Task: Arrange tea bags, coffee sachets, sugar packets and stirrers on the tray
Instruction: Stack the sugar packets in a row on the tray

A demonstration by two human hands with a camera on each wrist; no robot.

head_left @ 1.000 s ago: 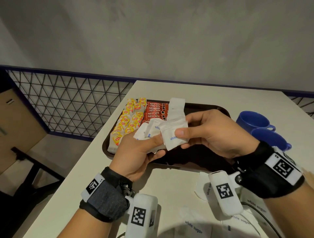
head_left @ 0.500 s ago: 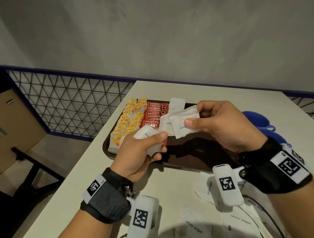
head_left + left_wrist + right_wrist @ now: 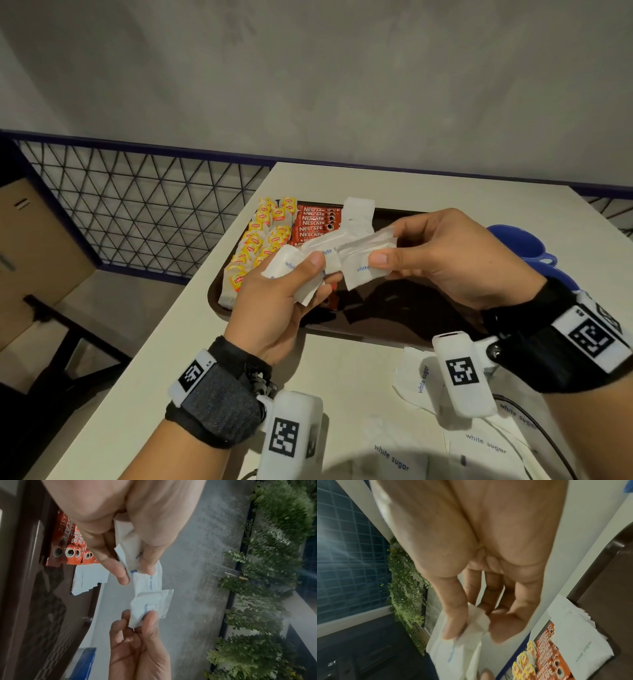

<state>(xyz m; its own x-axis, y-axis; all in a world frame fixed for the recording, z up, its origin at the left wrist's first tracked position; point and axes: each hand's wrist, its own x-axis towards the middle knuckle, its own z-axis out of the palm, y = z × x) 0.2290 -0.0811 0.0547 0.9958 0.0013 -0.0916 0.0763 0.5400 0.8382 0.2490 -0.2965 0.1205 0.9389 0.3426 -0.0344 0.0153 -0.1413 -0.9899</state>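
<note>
A brown tray (image 3: pixel 394 329) holds rows of yellow tea bags (image 3: pixel 260 236), red coffee sachets (image 3: pixel 313 222) and a stack of white sugar packets (image 3: pixel 358 212). Above its near left part, my left hand (image 3: pixel 320 270) grips a bunch of sugar packets (image 3: pixel 291 270) between thumb and fingers. My right hand (image 3: pixel 385 246) pinches a separate sugar packet (image 3: pixel 366 260) just to the right of that bunch. In the left wrist view the bunch (image 3: pixel 147 582) and the right hand's packet (image 3: pixel 150 605) nearly touch. The right wrist view shows thumb and fingers on the packet (image 3: pixel 477 620). No stirrers are in view.
Several loose sugar packets (image 3: pixel 416 380) lie on the white table between the tray and me. Two blue mugs (image 3: pixel 513 240) stand right of the tray. The table's left edge drops off beside a wire fence (image 3: pixel 137 212).
My right hand drew a sugar packet out of the bunch in the left hand and lifted it a little up and to the right. The left hand stayed about where it was.
</note>
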